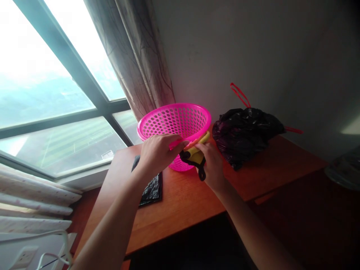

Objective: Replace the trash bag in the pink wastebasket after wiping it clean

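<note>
A soft-looking yellow, orange and black item (194, 152) with a dangling black loop is held in front of a pink perforated plastic basket (180, 112); its exact kind is unclear. My right hand (212, 163) grips its right side, thumb and fingers closed on it. From the other side, my left hand (160, 152) pinches at its dark left end, close to the basket's near rim. The basket stands upright on a reddish-brown wooden table (191, 202), its lower part partly hidden by my hands and the item.
Right of the basket sits a crumpled black plastic bag (247, 131) with red drawstrings. A folded black plastic sheet or bag (153, 191) lies under my left forearm. A window (56, 93) and grey curtain (140, 56) border the left and back. White cables (56, 234) hang at lower left.
</note>
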`<state>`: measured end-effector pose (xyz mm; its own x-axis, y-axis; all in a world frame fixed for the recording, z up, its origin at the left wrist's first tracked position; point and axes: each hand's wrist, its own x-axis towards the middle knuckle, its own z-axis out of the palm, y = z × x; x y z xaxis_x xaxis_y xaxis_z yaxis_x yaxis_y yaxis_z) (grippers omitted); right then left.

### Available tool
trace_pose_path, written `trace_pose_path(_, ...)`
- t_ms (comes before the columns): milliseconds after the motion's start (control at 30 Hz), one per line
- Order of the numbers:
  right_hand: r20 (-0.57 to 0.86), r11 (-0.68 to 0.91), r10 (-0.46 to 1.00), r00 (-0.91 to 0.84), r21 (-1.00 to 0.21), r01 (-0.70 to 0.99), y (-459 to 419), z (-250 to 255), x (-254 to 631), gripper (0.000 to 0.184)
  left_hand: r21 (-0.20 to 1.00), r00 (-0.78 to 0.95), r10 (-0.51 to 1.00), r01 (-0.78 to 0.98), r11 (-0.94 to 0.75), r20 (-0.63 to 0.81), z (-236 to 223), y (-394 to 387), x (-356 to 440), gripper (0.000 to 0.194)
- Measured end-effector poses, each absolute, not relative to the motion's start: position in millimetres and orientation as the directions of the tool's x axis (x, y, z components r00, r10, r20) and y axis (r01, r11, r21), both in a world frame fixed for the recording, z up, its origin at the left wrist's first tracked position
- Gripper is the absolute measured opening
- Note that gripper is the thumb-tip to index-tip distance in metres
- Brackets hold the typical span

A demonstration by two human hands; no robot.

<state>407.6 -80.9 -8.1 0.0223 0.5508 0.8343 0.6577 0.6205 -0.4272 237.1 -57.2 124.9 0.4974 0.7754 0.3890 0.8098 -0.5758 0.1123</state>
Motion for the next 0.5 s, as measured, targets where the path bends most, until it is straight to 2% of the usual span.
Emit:
trace_pose_path(133, 0.749, 0.574, 0.658, -0.077, -0.433, 0.695, -82.6, -14.8, 409.3, 0.045, 0.142, 0.514, 0.780, 0.795, -0.589, 0.357, 127.2, -54.6, 232.2, 0.036)
trace_pose_path(367, 0.492, 0.444, 0.857, -0.156, -0.549, 0.708, -80.6, -86.5, 405.3, 0.045, 0.189, 0.557, 0.753, 0.745, -0.639, 0.350, 124.3, -48.0, 220.1, 0.035)
trace_pose_path(500, 0.512, 0.437, 0.852, -0.109, -0.582, 0.685, -76.3, -82.4, 408.6, 0.045, 0.201, 0.590, 0.724, 0.708, -0.677, 0.358, 120.6, -43.9, 208.0, 0.036)
